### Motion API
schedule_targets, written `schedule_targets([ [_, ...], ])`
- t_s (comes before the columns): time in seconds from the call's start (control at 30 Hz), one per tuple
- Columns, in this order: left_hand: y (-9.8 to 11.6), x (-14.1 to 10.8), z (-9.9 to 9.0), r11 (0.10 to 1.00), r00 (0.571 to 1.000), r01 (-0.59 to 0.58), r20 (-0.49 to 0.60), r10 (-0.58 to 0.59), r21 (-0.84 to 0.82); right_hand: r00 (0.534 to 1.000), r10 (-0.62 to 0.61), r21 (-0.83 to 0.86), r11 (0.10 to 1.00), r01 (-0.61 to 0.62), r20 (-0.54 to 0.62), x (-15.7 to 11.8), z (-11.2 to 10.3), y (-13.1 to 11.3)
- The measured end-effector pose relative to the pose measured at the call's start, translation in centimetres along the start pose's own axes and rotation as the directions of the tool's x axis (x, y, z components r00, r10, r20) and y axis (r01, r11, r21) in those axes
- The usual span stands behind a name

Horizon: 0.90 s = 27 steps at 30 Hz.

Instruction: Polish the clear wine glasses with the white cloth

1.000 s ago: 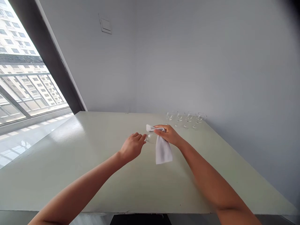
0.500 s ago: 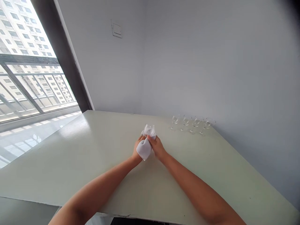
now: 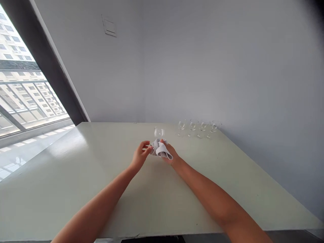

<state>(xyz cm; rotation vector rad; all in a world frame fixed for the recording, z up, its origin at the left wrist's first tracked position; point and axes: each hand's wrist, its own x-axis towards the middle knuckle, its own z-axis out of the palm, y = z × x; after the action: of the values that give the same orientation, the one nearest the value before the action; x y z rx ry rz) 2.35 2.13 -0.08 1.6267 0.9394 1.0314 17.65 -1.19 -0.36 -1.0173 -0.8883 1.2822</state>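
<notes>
A small clear stemmed glass [image 3: 159, 132] stands out above a bunched white cloth [image 3: 162, 150] in the middle of the view. The cloth wraps its lower part, so the stem and foot are hidden. My right hand [image 3: 172, 154] grips the cloth around the glass from the right, thumb on top. On the left side, my left hand [image 3: 140, 154] has its fingers apart, with the thumb tip at the cloth's left edge. I cannot tell whether that thumb presses on the cloth.
Several clear stemmed glasses [image 3: 192, 126] stand in a row at the back right of the pale, glossy table [image 3: 101, 189], close to the wall [image 3: 215, 60]. A dark-framed window [image 3: 48, 54] is on the left. A wall switch [image 3: 109, 26] sits above the table.
My left hand has loosened and moved off to the left of the cloth. The cloth's loose end now folds to the right. The view has turned slightly right.
</notes>
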Motion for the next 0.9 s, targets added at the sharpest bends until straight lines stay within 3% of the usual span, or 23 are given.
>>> schedule_targets([
  [0.13,0.3,0.1,-0.4,0.887,0.938,0.236,0.330,-0.101,-0.397,0.970,0.154,0.081,0.982,-0.171,0.187,-1.0,0.8,0.2],
  [0.2,0.5,0.0,-0.4,0.832,0.918,0.297,0.380,-0.113,-0.469,0.951,0.197,0.101,0.969,-0.226,0.238,-1.5,1.4,0.4],
  [0.3,0.5,0.1,-0.4,0.804,0.950,0.268,0.285,-0.129,-0.531,0.943,0.220,0.096,0.963,-0.250,0.251,-1.6,1.8,0.4],
  [0.43,-0.1,0.6,-0.5,0.837,0.980,0.190,0.153,-0.129,-0.513,0.952,0.220,0.019,0.973,-0.229,0.213,-0.6,1.4,0.5],
  [0.53,-0.8,1.0,-0.8,0.861,0.980,0.194,0.051,-0.193,-0.470,0.996,0.081,-0.169,0.982,-0.086,-0.037,0.4,0.4,0.6],
  [0.6,-1.2,1.2,-1.2,0.854,0.964,0.218,-0.031,-0.263,-0.472,0.977,-0.037,-0.272,0.962,-0.023,-0.212,0.7,-0.3,0.3],
  [0.67,-1.5,1.6,-1.8,0.817,0.943,0.245,-0.067,-0.326,-0.521,0.953,-0.125,-0.344,0.939,0.023,-0.277,0.3,-0.7,-0.4],
  [0.7,-1.7,1.7,-2.0,0.786,0.932,0.264,-0.062,-0.357,-0.559,0.955,-0.179,-0.405,0.912,0.070,-0.238,0.0,-0.7,-0.9],
  [0.77,-1.8,1.9,-2.3,0.712,0.911,0.303,-0.028,-0.412,-0.634,0.943,-0.332,-0.598,0.758,0.260,-0.010,-1.1,-0.1,-1.7],
  [0.83,-1.7,1.8,-2.2,0.656,0.895,0.340,0.018,-0.446,-0.673,0.846,-0.400,-0.728,0.450,0.517,0.352,-2.1,0.9,-1.9],
  [0.9,-1.4,1.5,-1.9,0.630,0.885,0.392,0.089,-0.457,-0.670,0.735,-0.347,-0.732,0.169,0.660,0.583,-2.8,1.9,-1.6],
])
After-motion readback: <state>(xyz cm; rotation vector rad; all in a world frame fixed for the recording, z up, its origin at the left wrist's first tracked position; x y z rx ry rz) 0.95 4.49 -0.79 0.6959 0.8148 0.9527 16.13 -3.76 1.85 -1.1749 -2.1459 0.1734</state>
